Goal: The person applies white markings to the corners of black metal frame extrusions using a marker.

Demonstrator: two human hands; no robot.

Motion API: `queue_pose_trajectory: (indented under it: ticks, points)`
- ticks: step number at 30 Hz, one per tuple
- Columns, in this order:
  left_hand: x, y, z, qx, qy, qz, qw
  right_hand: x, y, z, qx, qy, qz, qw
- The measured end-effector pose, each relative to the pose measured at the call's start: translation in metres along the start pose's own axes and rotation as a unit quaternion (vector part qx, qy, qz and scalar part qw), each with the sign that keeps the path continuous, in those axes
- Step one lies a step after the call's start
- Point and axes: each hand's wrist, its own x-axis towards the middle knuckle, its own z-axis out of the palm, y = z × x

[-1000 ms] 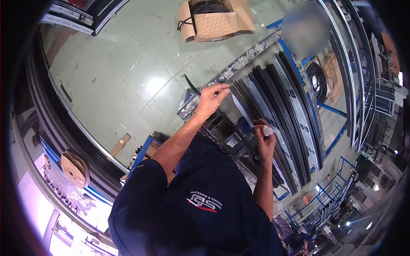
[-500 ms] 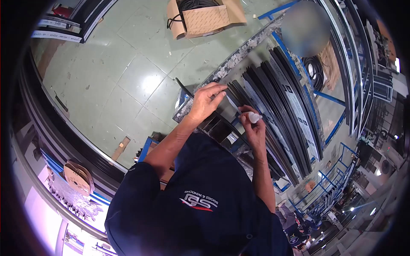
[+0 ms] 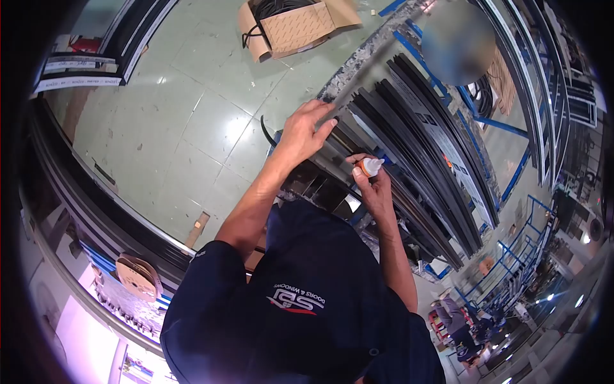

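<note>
My right hand [image 3: 377,191] grips a small white bottle [image 3: 371,168] with an orange band and a pointed nozzle tilted up to the right. Across from it, my left hand [image 3: 303,133] is at the near corner of the bench, thumb and fingers around the end of a dark profile [image 3: 345,133]. Its fingertips partly hide that end. Both hands are over the left side of a row of long dark profiles [image 3: 419,150], some bearing pale printed film. The bench's rough, padded edge [image 3: 361,57] runs away beyond my left hand.
A cardboard box [image 3: 297,29] with coiled black cable stands on the green floor. A black curved strip [image 3: 266,131] sticks out left of the bench. Blue-framed racks [image 3: 511,166] hold more profiles on the right. At left lie long dark profiles [image 3: 109,205] and a cardboard reel [image 3: 139,278].
My left hand has moved slightly up and left. The bottle has turned so its side and nozzle show more clearly. The whole view has shifted a little.
</note>
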Motion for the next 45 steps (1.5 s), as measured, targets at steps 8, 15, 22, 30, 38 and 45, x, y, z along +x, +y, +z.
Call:
queue_pose_trajectory:
  ticks: [8,15,22,30,38,45]
  points:
    - [0.018,-0.003,0.001,0.011,-0.142,-0.1,0.985,0.001,0.003,-0.003,-0.005,0.001,-0.047,0.999]
    - [0.016,-0.022,0.004,-0.081,-0.15,-0.12,0.978,-0.012,0.02,-0.007,0.012,0.017,-0.084,0.996]
    - [0.028,0.009,0.011,0.144,-0.067,0.05,0.986,-0.088,0.044,-0.063,0.148,0.196,-0.136,0.96]
    - [0.004,0.126,0.162,0.032,-0.173,0.2,0.964,-0.23,0.125,-0.197,0.206,0.416,-0.099,0.88]
    - [-0.12,0.28,0.454,0.114,-0.331,0.376,0.858,-0.402,0.278,-0.389,0.24,0.59,-0.135,0.759]
    - [-0.196,0.328,0.638,0.268,-0.336,0.417,0.801,-0.5,0.377,-0.513,0.288,0.607,-0.069,0.737]
